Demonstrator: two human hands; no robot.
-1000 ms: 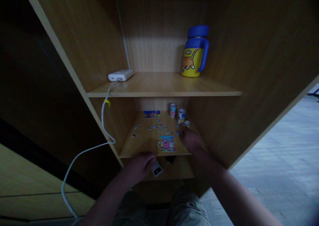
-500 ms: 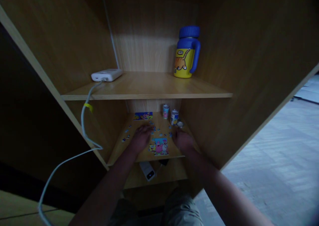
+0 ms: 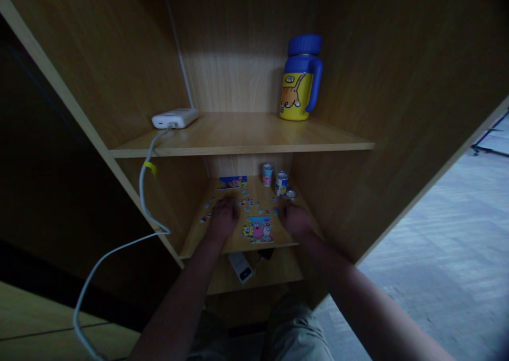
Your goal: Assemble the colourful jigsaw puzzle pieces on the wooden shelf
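A partly joined jigsaw puzzle (image 3: 260, 229) with pink and yellow cartoon figures lies near the front of the lower shelf. Loose puzzle pieces (image 3: 247, 202) are scattered behind it. My left hand (image 3: 225, 217) rests low over the shelf, left of these pieces; its fingertips are too dark to make out. To the right of the joined part, my right hand (image 3: 295, 219) is curled with fingers together, close to a few pieces (image 3: 275, 211). Whatever it may hold is hidden. At the back left lies a colourful picture card (image 3: 233, 182).
Two small printed cans (image 3: 268, 175) and a round metal lid (image 3: 290, 194) are at the back right. Above, the upper shelf (image 3: 238, 133) carries a white device (image 3: 175, 119) with a hanging cable (image 3: 142, 191) and a blue-yellow mug (image 3: 298, 80). A power bank (image 3: 240, 268) lies below.
My left hand has drawn back to the left, uncovering more loose pieces in the middle. My right hand stays beside the joined puzzle. The view has shifted slightly.
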